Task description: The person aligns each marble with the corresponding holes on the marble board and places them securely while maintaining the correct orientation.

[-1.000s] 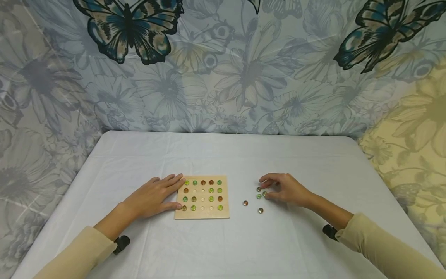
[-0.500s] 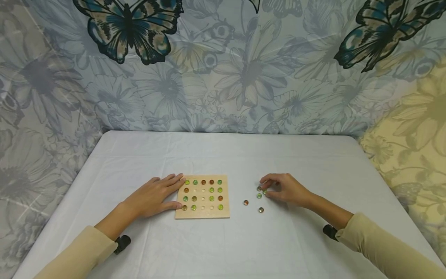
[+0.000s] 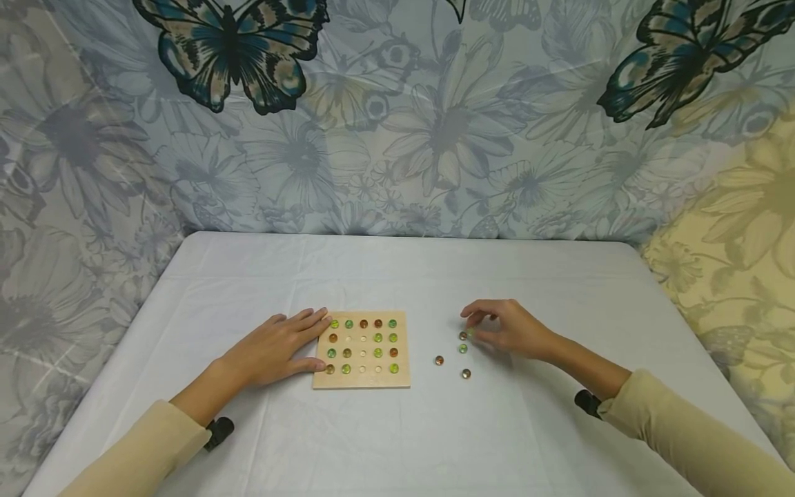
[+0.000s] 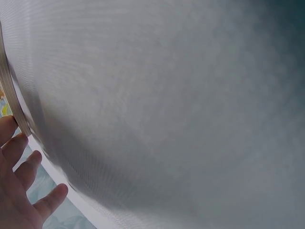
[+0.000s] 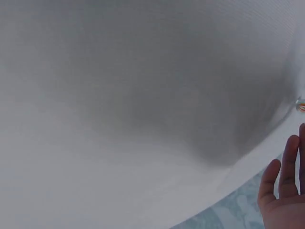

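Observation:
A pale wooden board (image 3: 400,379) with rows of round hollows lies on the white cloth in the head view. Green, amber and brown glass marbles sit in many hollows; several hollows near its middle and front are bare. My left hand (image 3: 276,352) rests at the board's left edge, fingers straight, fingertips and thumb touching it. To the right of the board, my right hand (image 3: 515,331) pinches a green marble (image 3: 470,332) between thumb and fingers, just above the cloth. Close below it are a brownish marble (image 3: 462,336) and a light green marble (image 3: 462,348).
Two more loose marbles lie nearer to me: an amber marble (image 3: 439,360) and a brownish marble (image 3: 466,374). The white-covered table (image 3: 397,269) ends at the back against a floral butterfly curtain (image 3: 435,138). Both wrist views show mostly white cloth.
My right hand has risen and moved slightly away from me with the green marble, which has left its place beside the other marbles. My left hand stays on the board.

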A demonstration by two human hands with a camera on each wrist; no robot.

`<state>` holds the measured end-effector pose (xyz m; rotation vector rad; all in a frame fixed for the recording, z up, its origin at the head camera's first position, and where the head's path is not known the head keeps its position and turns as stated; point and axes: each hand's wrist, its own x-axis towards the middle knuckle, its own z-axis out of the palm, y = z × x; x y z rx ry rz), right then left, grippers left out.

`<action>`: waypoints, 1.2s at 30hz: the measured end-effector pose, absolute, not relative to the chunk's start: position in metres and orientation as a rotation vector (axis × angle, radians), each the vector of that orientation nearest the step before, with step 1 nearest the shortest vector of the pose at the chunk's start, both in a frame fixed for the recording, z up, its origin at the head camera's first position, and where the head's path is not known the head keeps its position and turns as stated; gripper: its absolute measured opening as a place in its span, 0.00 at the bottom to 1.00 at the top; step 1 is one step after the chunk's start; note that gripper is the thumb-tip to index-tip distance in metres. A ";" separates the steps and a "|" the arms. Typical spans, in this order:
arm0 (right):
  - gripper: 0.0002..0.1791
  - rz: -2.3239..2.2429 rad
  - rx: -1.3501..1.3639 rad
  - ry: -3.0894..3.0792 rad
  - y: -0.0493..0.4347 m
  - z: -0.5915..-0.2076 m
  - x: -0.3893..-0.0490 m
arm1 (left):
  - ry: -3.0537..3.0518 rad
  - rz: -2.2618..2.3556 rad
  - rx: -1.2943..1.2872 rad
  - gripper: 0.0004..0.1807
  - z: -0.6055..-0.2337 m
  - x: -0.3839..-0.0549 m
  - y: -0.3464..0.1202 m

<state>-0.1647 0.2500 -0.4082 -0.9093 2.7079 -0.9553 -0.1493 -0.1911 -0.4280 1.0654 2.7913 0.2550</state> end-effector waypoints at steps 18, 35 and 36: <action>0.17 -1.027 -1.039 2.564 0.199 -0.408 -0.162 | 2.787 0.246 1.053 0.45 -0.426 -0.148 -0.191; 0.18 -1.069 -1.096 2.450 0.142 -0.409 -0.155 | 2.790 0.241 1.051 0.46 -0.427 -0.148 -0.190; 0.18 -1.072 -1.098 2.443 0.139 -0.409 -0.155 | 2.790 0.239 1.052 0.46 -0.427 -0.148 -0.190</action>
